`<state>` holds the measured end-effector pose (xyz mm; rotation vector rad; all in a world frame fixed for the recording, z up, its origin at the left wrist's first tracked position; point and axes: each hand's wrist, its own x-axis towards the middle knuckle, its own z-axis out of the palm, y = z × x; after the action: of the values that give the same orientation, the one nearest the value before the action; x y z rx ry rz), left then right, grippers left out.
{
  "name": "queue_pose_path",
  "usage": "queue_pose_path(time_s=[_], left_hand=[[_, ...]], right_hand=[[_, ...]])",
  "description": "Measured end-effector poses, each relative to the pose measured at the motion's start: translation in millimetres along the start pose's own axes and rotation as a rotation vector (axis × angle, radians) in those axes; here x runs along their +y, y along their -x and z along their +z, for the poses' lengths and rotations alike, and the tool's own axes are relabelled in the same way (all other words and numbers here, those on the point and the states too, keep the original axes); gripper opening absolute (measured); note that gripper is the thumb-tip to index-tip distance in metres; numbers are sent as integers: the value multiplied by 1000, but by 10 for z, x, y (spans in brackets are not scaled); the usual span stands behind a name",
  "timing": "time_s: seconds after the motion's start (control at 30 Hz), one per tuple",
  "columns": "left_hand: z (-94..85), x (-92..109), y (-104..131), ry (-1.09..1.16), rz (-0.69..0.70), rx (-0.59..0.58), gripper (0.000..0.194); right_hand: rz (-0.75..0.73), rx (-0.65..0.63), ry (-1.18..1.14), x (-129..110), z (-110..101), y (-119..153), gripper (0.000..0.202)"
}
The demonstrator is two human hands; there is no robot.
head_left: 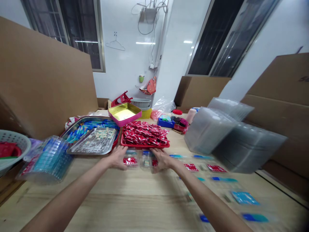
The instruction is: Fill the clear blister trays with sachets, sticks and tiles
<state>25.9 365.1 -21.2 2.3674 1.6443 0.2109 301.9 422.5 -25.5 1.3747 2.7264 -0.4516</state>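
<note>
We have a row of clear plastic packs [142,159] in front of us, lying flat on the pale wooden table [116,196], just on our side of the red tray [145,146]. Red packets show through the plastic, with a small pale piece between them and blue along the far edge. We can read no lettering on them; the print is too blurred. The row's long axis runs from 9 to 3 o'clock; which way its ends face, we cannot tell.

Our left hand [118,157] is at the row's 9 o'clock end and our right hand [161,159] at its 3 o'clock end. On each, thumb and fingers stand wide apart against the plastic; how firmly they press, we cannot tell.

From the row, the red tray sits at 12 o'clock, heaped with red-and-white packets [145,132]. Just beyond, between 11 and 12, we see a pink-rimmed tin [124,112], gold inside. At 10 o'clock a metal tray [93,146] of small pale pieces overlaps a larger tray of blue packets [84,127]. A bundle of clear and blue plastic packs [50,158] lies at 9.

At 1 o'clock is a blue box [165,123]; at 2 to 3, stacks of clear plastic [224,138]. More filled packs [217,178] spread from 3 to 4 o'clock, holding blue-handled items and red or blue packets. A mark on the cardboard box [282,83] at 2 is too faint for us to read.
</note>
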Motion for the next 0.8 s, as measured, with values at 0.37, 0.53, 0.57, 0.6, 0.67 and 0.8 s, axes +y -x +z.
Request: queue_pose_path(time_s=[0.37,0.53,0.57,0.6,0.67,0.8], left_hand=[[-66,-80,363,-51,85,-233,111],[42,39,1013,-74,89,-240,123],[68,81,1117,-75,94,-234,125],[89,122,1203,-74,98,-229,127],[106,184,1321,-64,101,-233,128],[23,176,1447,48,38,-203,125]], right_hand=[[-83,-104,37,-532,43,404,116],[-191,-69,23,-785,340,783,123],[-195,-70,31,-825,383,847,123],[-193,-74,39,-859,414,902,124],[-186,-75,49,-896,438,989,122],[-133,-54,65,-856,347,1082,116]])
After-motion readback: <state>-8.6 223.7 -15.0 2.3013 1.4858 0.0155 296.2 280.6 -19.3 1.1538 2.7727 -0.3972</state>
